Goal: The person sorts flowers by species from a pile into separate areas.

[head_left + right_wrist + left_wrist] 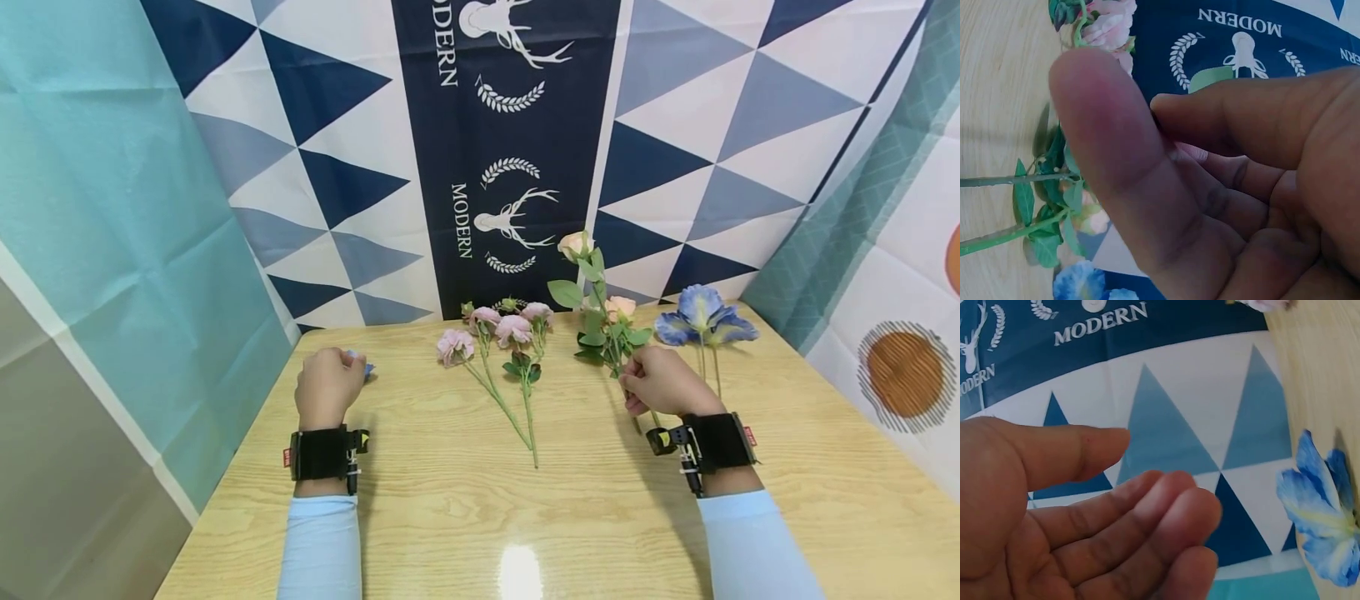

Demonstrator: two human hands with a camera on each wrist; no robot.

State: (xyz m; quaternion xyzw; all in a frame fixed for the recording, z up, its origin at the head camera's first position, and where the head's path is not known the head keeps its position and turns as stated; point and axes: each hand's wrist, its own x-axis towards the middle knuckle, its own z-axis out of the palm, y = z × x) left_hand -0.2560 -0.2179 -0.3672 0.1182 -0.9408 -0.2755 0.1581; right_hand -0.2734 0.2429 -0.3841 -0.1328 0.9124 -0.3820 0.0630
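My right hand pinches the stem of a peach rose between thumb and fingertips, its bloom raised against the backdrop. In the right wrist view the fingers hide most of that stem, and a green leaf shows behind the thumb. Other peach roses lie on the table just beyond this hand. My left hand is at the table's left side, loosely curled, with nothing between thumb and fingers. Near it lies a blue flower, mostly hidden by the hand in the head view.
Several pink flowers lie in the middle of the wooden table, stems toward me. Blue irises lie at the back right. A patterned cloth hangs behind the table, with more cloth at both sides.
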